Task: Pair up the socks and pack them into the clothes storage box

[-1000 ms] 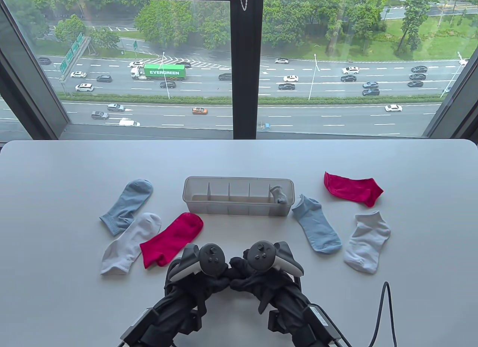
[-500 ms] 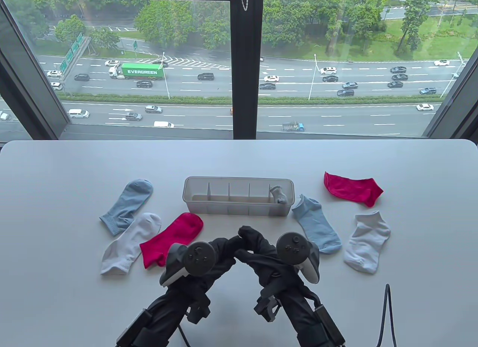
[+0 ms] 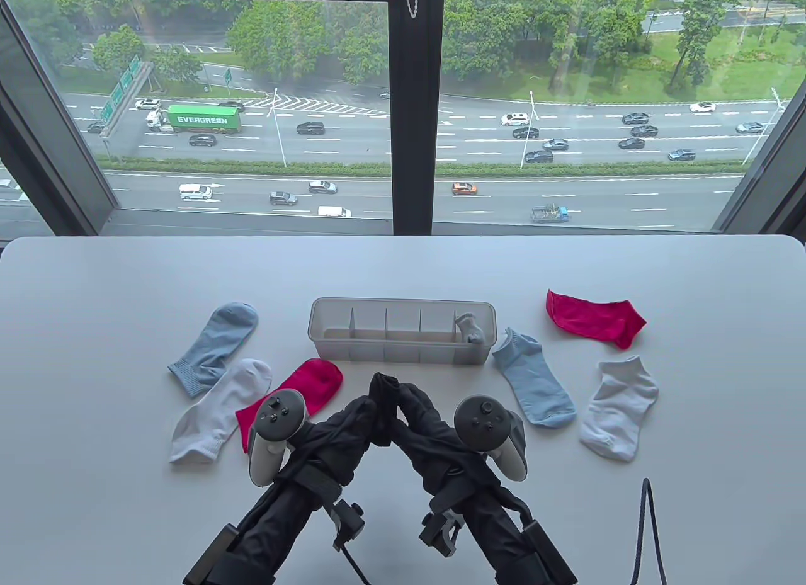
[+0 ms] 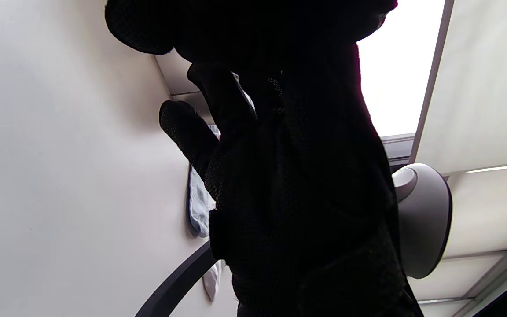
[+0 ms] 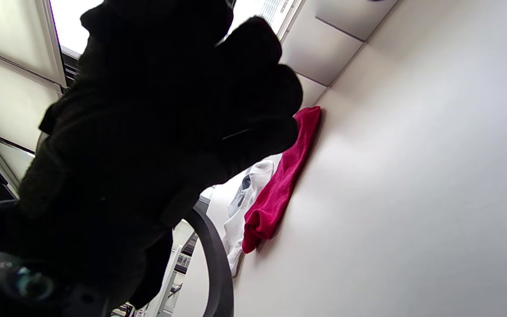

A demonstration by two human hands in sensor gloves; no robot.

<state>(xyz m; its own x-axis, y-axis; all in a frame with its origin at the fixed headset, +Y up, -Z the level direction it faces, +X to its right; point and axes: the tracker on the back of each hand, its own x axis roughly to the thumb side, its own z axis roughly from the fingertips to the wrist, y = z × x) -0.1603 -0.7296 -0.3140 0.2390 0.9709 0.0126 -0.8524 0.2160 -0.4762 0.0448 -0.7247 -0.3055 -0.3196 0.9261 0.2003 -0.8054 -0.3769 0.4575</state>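
Note:
Both black-gloved hands meet in front of the clear divided storage box [image 3: 403, 353]. My left hand [image 3: 362, 412] and right hand [image 3: 417, 408] lean together, fingertips touching near the box's front wall, with no sock in them. A grey sock bundle [image 3: 471, 328] sits in the box's rightmost compartment. Left of the hands lie a blue sock [image 3: 217, 346], a white sock [image 3: 217, 412] and a red sock [image 3: 308, 386]. On the right lie a blue sock [image 3: 532, 386], a white sock [image 3: 620, 408] and a red sock [image 3: 595, 317]. The right wrist view shows the red sock [image 5: 280, 180] beyond my dark fingers.
The white table [image 3: 126, 283] ends at a window at the back. A dark cable [image 3: 648, 528] loops up at the front right edge. The box's other compartments hold nothing.
The hands went from curled knuckles pressed together near the front to fingers stretched out and tips touching, moving forward toward the box. The trackers swung outward. No sock moved.

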